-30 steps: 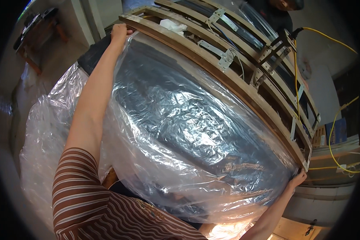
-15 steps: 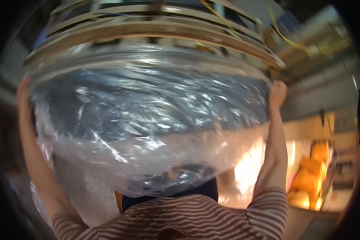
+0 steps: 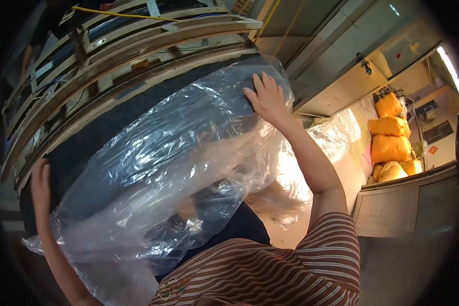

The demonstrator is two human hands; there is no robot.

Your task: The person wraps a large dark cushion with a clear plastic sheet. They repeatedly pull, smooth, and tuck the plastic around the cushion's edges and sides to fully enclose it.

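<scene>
A crinkled clear plastic sheet (image 3: 173,148) drapes over the lower part of a dark panel (image 3: 122,112), which looks fabric-covered and runs along a wooden slatted frame (image 3: 153,46). My right hand (image 3: 269,100) rests on the plastic near the panel's right end, fingers spread. At the far left my left hand (image 3: 41,186) lies against the dark panel near its end, fingers stretched upward, nothing seen in it. Between my hands the panel's upper strip is bare. The plastic's loose lower part hangs in front of my body.
Stacked orange bundles (image 3: 390,140) stand beyond a low wooden partition (image 3: 413,188) on the right. More clear plastic (image 3: 334,130) lies on the lit floor. A yellow hose or cord (image 3: 122,15) crosses the frame, and grey cabinet-like panels (image 3: 336,51) rise behind at right.
The plastic edge has dropped from beside the frame's rail, baring the dark panel at left. My hands went from gripping the plastic at both ends to lying open. The view has turned right.
</scene>
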